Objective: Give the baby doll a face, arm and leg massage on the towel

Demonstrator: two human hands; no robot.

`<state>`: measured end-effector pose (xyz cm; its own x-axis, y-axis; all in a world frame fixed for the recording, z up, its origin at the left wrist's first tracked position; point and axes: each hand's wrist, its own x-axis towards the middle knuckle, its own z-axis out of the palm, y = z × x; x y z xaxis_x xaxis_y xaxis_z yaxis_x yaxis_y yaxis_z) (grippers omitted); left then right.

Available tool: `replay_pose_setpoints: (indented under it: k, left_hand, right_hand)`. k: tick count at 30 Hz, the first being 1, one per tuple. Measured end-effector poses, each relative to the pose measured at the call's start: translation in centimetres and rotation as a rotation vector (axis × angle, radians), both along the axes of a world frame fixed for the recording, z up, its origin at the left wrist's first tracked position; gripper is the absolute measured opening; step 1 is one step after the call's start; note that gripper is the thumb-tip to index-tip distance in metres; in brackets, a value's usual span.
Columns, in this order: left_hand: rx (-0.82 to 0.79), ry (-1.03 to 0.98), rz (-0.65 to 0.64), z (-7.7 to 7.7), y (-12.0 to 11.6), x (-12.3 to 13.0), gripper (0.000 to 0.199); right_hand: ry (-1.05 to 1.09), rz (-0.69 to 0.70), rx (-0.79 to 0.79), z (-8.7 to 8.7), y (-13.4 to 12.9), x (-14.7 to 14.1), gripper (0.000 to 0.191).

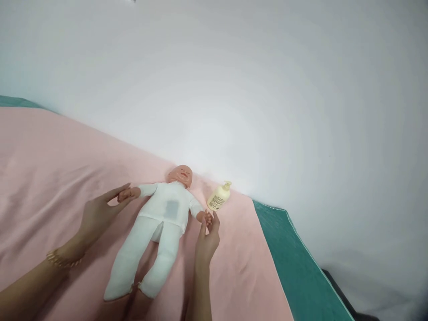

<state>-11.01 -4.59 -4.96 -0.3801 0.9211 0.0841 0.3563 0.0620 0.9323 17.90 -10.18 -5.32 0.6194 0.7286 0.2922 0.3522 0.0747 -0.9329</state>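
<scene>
One pump bottle [219,197], contents hidden, is near a doll [160,204] whose hands [135,192] left hand [96,217] and right hand [207,240] pinch

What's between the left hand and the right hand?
The doll, lying face up with its arms spread, on the pink cloth; the head view shows this.

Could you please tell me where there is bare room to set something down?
The pink sheet is bare between the right hand and green cover, and left of the left hand. It's crowded around the doll, especially beside the bottle.
</scene>
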Motion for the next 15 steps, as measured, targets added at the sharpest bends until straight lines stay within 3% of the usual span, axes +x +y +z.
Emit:
replay_pose_setpoints:
  k: [3,6,9,15]
  left_hand:
    - [0.062,-0.059,0.023,1.5,3.5,0.2,0.056]
    - [0.086,-0.275,-0.005,2.2,7.0,0.5,0.055]
    - [0.079,-0.420,-0.076,2.4,10.0,1.3,0.060]
    - [-0.016,-0.387,-0.246,1.0,14.8,3.8,0.071]
  right_hand:
    - [0.115,0.078,0.140,1.7,4.3,1.4,0.048]
    - [0.154,0.138,0.214,2.4,8.3,2.5,0.047]
    - [0.175,0.209,0.258,1.9,11.4,2.7,0.047]
    - [0.183,0.278,0.224,-0.2,16.3,2.7,0.050]
